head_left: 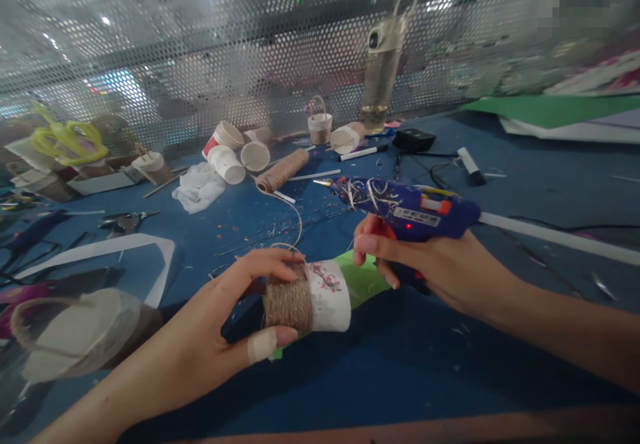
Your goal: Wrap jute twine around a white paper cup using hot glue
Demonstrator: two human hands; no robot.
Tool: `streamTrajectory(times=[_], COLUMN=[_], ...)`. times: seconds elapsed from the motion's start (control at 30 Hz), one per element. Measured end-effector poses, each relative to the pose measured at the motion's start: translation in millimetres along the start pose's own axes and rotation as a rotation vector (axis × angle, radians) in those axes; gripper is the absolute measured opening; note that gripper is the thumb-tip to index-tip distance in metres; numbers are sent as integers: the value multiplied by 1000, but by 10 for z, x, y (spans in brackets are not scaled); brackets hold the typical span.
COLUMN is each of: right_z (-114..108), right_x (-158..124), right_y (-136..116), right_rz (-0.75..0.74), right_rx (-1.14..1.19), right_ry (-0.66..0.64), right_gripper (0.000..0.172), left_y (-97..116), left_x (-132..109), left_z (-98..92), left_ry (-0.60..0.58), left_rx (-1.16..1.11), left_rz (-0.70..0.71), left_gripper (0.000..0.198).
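My left hand [220, 317] is wrapped round a paper cup [327, 297] lying on its side, with brown twine [289, 301] wound round its lower half. The thumb wears a plaster. A strand of twine runs from the cup up to a twine spool [283, 171]. My right hand [430, 264] grips a blue hot glue gun [405, 207] just above and right of the cup, nozzle pointing left, a red light on its side. A green sheet [363, 277] lies under the cup.
Several paper cups [227, 154] lie at the back, one with a twine handle [320, 124]. A water bottle [380, 64] stands by the perforated metal wall. Yellow scissors [67, 139], pliers [125, 221], markers [471, 165] and a twine-handled cup [75, 334] lie on the blue table [400, 364].
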State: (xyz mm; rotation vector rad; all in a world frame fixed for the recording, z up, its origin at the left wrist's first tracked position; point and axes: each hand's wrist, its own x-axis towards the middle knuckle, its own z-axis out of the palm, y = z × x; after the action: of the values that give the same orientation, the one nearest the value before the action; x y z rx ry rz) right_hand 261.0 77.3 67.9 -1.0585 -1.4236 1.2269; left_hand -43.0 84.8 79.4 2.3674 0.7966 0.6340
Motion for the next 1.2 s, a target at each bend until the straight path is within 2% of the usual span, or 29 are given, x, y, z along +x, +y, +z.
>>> streamTrajectory(times=[0.13,0.33,0.57,0.73,0.87,1.03,1.2], right_z=[20,56,36,49,52,56,84], right_x=[9,-5,-17,-17,-35,-47,-47], right_y=[-30,-66,-30,-37,-34,-49,-91], right_rz=[25,117,116,166,194,192,222], right_rx=[37,121,115,112,93,96,108], right_ry=[-25,-82,-128,-86,-63,-66,-19], right_gripper=[23,24,24,33,34,28,29], left_y=[18,26,-49,-91,-54,39,44], left_x=[-20,-42,-87,-114,-91,-11,10], left_z=[-2,-29,-21,-12,-14,-39,-47], left_ry=[-12,-49,-30,-29,-38,-23,2], left_rx=[8,-35,-98,-73,-35,37,46], left_rz=[-25,-52,-58,-49,-44,32,26], left_gripper=[61,69,71,72,71,63,60])
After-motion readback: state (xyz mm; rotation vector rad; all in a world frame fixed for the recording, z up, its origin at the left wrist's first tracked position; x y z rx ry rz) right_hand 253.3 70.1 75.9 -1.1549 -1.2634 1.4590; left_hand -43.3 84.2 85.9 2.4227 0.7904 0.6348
